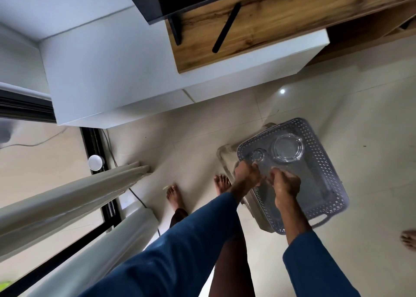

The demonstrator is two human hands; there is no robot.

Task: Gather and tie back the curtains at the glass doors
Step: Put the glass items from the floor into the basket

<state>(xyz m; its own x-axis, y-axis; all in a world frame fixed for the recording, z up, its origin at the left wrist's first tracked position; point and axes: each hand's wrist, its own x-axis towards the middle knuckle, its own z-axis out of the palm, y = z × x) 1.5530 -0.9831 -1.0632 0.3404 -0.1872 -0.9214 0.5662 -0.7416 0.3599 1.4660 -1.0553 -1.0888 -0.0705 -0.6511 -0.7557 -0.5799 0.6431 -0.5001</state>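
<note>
Your curtain [67, 197] hangs well to the left of the grey perforated tray [326, 161]. It is gathered in folds, its long axis running down to a hem at the floor by the glass door [93, 139]. In the tray sit a clear glass jug [288, 148] and a small glass [257, 156]. Your left hand [246, 175] and right hand [286, 184] meet over the tray, fingers curled. I cannot tell whether either grip pinches anything.

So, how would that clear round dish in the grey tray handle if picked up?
The clear round dish looks like thick glass, so probably heavy for its size and breakable if dropped. Its smooth glossy surface may be slippery. It sits flat in the perforated tray, so it would likely slide rather than roll.
</note>
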